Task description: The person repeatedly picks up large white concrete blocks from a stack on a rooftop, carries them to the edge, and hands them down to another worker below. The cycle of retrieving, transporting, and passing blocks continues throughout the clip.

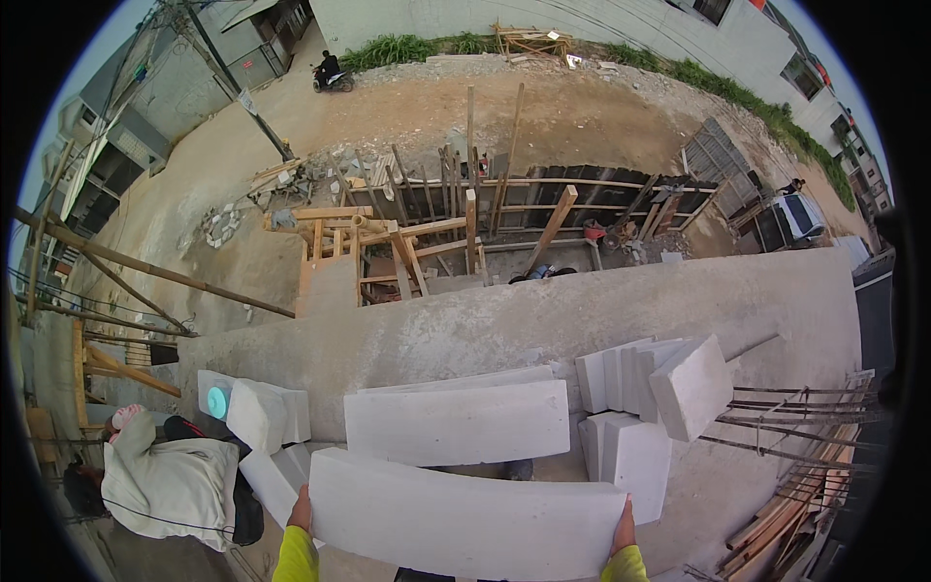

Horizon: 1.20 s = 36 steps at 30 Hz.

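A long white lightweight concrete block [465, 524] spans the lower middle of the view, held level between my two hands. My left hand [302, 510] presses against its left end, and my right hand [624, 527] grips the right end. Both sleeves are yellow-green. Just beyond the held block stand more white blocks [456, 424] in a row on the concrete slab [407, 339]. Further blocks are stacked at the right [635, 461] and at the left [260, 412]. A turquoise round object [219, 402] rests against the left stack.
A person in a light grey top [170, 475] bends down at my left. Steel bars [795, 417] jut in at the right above timber planks [795, 514]. Past the slab's far edge lies a drop with wooden props [407, 257]. Bamboo poles [184, 267] cross the left side.
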Motion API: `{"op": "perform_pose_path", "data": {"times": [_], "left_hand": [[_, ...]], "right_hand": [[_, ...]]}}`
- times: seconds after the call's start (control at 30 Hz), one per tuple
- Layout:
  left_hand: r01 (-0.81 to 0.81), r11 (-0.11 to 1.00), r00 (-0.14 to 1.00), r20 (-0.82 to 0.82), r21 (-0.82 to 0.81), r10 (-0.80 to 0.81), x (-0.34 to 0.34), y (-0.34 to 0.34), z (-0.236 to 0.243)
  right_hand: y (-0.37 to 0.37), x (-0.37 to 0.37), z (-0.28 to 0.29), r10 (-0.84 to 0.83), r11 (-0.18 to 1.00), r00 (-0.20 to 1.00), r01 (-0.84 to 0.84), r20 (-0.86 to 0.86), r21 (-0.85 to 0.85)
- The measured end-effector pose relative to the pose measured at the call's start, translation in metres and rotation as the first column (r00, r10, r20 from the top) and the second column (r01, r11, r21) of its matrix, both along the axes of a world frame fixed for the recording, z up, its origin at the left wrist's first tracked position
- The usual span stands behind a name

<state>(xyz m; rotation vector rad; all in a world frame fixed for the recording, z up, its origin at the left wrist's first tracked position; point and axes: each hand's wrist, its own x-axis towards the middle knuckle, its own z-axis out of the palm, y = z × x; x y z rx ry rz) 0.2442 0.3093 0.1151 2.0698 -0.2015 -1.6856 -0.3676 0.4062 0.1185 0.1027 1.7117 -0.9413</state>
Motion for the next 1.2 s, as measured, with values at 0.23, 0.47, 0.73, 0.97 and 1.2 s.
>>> {"op": "perform_pose_path", "data": {"times": [0.23, 0.47, 0.73, 0.97, 1.2], "left_hand": [[0.21, 0.973, 0.974, -0.066, -0.097, -0.217, -0.06, -0.007, 0.149], [0.734, 0.565, 0.532, -0.2, -0.376, -0.823, -0.259, -0.099, 0.226], [0.864, -0.039, -0.138, -0.161, -0.502, -0.977, -0.518, -0.04, 0.237], [0.77, -0.381, -0.484, -0.08, -0.512, -0.871, -0.735, 0.156, 0.23], [0.777, -0.399, -0.562, -0.252, -0.487, -0.788, -0.85, 0.329, 0.238]], "right_hand": [[0.161, -0.002, 0.244, -0.327, 0.919, 0.94, 0.292, -0.1, -0.265], [0.364, 0.116, 0.326, -0.863, 0.504, 0.484, 0.797, -0.146, -0.333], [0.461, 0.245, 0.315, -0.993, -0.1, -0.117, 0.89, -0.011, -0.445], [0.568, 0.247, 0.262, -0.899, -0.344, -0.437, 0.759, -0.041, -0.552], [0.642, 0.248, 0.263, -0.805, -0.515, -0.585, 0.771, -0.097, -0.375]]}}
